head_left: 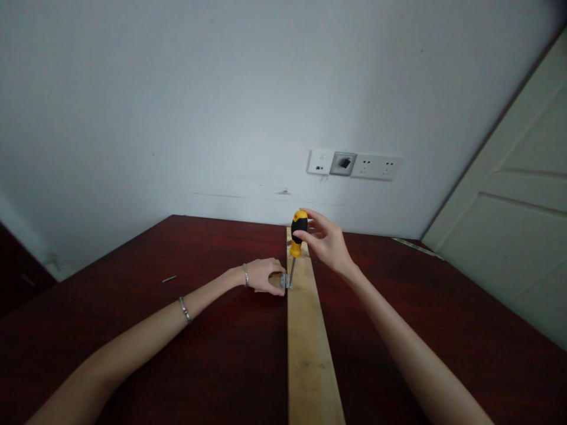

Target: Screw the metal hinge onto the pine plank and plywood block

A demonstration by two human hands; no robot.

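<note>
Here the right hand (325, 242) has its fingers clamped on the upright screwdriver (298, 233), tip on a small bracket (286, 281) at the plank's (308, 330) left edge, near the surface's (199, 330) far edge. The left hand (264, 275) pins the bracket with closed fingers. A vertical shaft with firm downward pressure seems wise.

a plain room indoors: white wall (177, 106) with sockets (354, 164), panelled door (514, 236), dark red table (199, 248).

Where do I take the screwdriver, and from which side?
By its thick yellow-and-black handle, from the right, as the right hand does. The screwdriver stands nearly upright, thin shaft down on the small metal bracket at the plank's left edge, and the left hand crowds that side.
</note>
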